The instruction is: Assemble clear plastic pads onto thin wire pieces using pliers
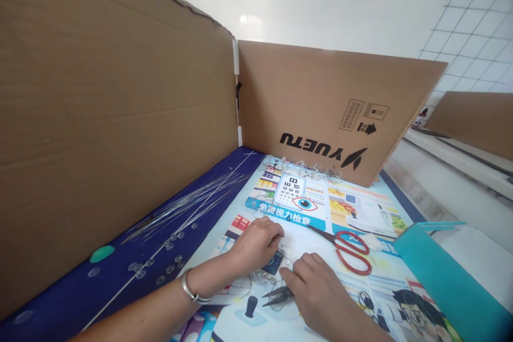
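My left hand (258,245), with a silver bangle on its wrist, is closed over the printed table sheet; whatever its fingers pinch is too small to make out. To its right, my right hand (316,286) is curled round the back of dark-jawed pliers (278,296), whose tips point left. Thin wire loops and small clear beads (262,277) lie between and just below the two hands. Red-handled scissors (348,250) rest beyond my right hand, blades toward the upper left.
Cardboard panels (320,101) stand at the back and left. Thin wires (192,206), clear discs (140,267) and a green disc (102,254) lie on the blue surface at left. A teal box (444,283) sits at right; clear pieces (312,168) lie along the back panel.
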`<state>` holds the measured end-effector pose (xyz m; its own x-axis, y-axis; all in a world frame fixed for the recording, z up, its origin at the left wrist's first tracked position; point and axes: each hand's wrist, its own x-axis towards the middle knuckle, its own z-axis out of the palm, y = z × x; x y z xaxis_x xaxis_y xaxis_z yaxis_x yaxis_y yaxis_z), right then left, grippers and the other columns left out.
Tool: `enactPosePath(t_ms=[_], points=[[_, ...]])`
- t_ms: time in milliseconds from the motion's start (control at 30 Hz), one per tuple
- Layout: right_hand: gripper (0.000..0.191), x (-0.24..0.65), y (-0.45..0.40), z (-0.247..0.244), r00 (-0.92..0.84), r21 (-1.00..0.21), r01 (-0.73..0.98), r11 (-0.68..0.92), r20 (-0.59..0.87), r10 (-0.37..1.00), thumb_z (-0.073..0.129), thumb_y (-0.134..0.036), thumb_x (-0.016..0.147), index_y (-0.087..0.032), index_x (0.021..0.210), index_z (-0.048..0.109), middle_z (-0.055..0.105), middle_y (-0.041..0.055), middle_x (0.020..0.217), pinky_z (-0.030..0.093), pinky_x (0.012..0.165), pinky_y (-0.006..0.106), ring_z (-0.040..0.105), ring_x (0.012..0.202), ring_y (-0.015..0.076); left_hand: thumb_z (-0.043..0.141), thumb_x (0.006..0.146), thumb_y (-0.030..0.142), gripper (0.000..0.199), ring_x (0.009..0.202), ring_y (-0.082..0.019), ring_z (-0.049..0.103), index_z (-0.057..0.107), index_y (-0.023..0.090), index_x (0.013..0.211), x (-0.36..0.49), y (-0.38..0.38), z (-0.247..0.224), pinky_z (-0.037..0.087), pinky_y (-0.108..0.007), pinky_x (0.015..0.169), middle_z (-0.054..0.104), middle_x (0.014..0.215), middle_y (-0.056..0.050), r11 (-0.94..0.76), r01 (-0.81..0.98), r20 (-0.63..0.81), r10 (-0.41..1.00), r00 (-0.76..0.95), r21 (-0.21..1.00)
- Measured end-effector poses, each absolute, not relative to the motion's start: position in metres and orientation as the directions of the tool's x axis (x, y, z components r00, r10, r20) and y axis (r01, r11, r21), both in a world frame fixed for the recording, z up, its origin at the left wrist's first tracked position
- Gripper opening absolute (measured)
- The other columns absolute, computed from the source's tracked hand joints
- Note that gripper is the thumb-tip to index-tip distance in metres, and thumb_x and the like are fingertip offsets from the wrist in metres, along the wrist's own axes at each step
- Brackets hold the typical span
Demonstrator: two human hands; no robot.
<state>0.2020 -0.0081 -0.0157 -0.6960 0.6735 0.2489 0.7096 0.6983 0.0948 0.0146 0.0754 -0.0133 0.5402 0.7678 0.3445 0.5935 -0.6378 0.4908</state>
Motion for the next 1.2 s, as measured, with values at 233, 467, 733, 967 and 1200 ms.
enactPosePath(t_ms=[233, 467, 733, 967, 1200], points=[[0.028, 0.202, -0.008, -0.017, -0.664, 0.032, 0.736, 0.677, 0.235, 0.71, 0.042, -0.012, 0.085, -0.02, 0.11, 0.052, 0.053, 0.0043, 0.085, 0.032, 0.074, 0.034, 0.043, 0.079, 0.0181, 0.045, 0.071, 0.007, 0.016, 0.068, -0.014, 0.051, 0.056, 0.018, 0.074, 0.017, 0.078, -0.017, 0.038, -0.023, 0.063, 0.058, 0.071, 0.0, -0.492, 0.507, 0.272, 0.852, 0.448, 0.707], [0.03, 0.206, -0.007, -0.018, -0.615, -0.05, 0.767, 0.64, 0.229, 0.755, 0.051, -0.015, 0.08, -0.021, 0.11, 0.052, 0.055, 0.0034, 0.089, 0.033, 0.08, 0.034, 0.044, 0.085, 0.0189, 0.053, 0.073, 0.017, 0.002, 0.057, -0.009, 0.042, 0.052, 0.016, 0.073, 0.016, 0.085, -0.025, 0.032, -0.02, 0.052, 0.047, 0.063, 0.004, -0.23, 0.218, 0.122, 0.9, 0.419, 0.948], [0.033, 0.206, -0.006, -0.014, -0.555, -0.142, 0.793, 0.592, 0.232, 0.799, 0.054, -0.013, 0.076, -0.022, 0.108, 0.053, 0.055, 0.0033, 0.09, 0.034, 0.081, 0.033, 0.044, 0.087, 0.0191, 0.059, 0.07, 0.019, 0.01, 0.054, -0.007, 0.038, 0.051, 0.015, 0.074, 0.016, 0.087, -0.027, 0.029, -0.019, 0.052, 0.045, 0.061, 0.005, -0.049, -0.009, 0.047, 0.895, 0.443, 0.999], [0.03, 0.207, -0.005, -0.008, -0.558, -0.141, 0.791, 0.595, 0.233, 0.796, 0.053, -0.012, 0.076, -0.022, 0.104, 0.054, 0.054, 0.0035, 0.09, 0.035, 0.08, 0.033, 0.044, 0.086, 0.0185, 0.055, 0.069, 0.019, 0.012, 0.055, -0.008, 0.042, 0.058, 0.014, 0.079, 0.012, 0.087, -0.021, 0.03, -0.019, 0.05, 0.048, 0.062, 0.004, -0.129, 0.22, 0.005, 0.871, 0.49, 0.967], [0.033, 0.208, -0.006, -0.01, -0.564, -0.139, 0.784, 0.605, 0.247, 0.788, 0.055, -0.012, 0.075, -0.022, 0.107, 0.053, 0.055, 0.0037, 0.093, 0.035, 0.082, 0.034, 0.044, 0.088, 0.0189, 0.051, 0.073, 0.024, 0.014, 0.06, -0.012, 0.05, 0.063, 0.016, 0.072, 0.009, 0.085, -0.016, 0.034, -0.02, 0.053, 0.059, 0.065, 0.001, -0.31, 0.48, 0.033, 0.865, 0.501, 0.821]])
